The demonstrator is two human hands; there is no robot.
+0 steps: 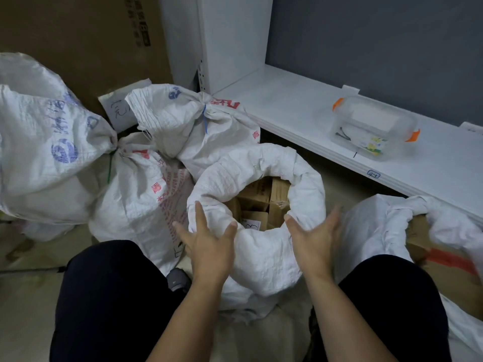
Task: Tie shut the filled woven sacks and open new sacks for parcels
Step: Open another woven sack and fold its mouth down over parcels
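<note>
where sacks (47, 142) crowd the floor (26, 296), white shelving (300, 111) stands

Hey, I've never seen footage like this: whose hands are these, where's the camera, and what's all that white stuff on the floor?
No machine here: a person wears a camera on the head, looking down at their own hands. The left hand and right hand are open, fingers spread, at the rolled rim of an open woven sack holding cardboard boxes. Neither grips anything. Behind it lie filled sacks already tied, one with a blue tie, one with a green tie. A second sack, also open, sits to the right. A clear plastic box stands on the white shelf.
</note>
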